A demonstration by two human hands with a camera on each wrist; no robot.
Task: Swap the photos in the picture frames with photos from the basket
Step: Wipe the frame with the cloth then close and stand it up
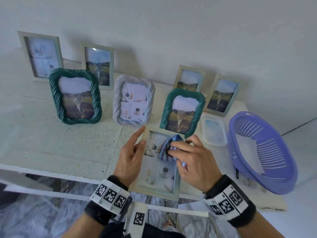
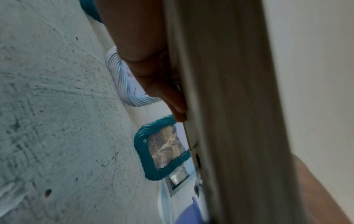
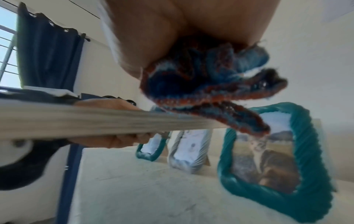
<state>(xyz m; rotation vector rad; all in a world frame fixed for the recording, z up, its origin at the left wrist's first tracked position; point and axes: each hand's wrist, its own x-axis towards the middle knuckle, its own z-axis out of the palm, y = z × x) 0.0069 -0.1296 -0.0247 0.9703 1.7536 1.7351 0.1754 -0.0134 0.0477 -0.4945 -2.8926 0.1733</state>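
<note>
Head view: left hand grips the left edge of a pale wooden frame, thumb on its front; frame is held over the near edge of the white table.
Right hand: right hand has fingers curled on a striped cloth, pressed to the frame's glass.
Basket: purple basket at far right, white paper inside; clear plastic tub just beside it.
Other frames: seven standing at the back, among them a teal rope frame right behind the held one.
Left wrist view: only here, fingers curled behind the frame's edge.
Right wrist view: cloth bunched under the palm, touching the frame's top face; window and dark curtain seen only here.
</note>
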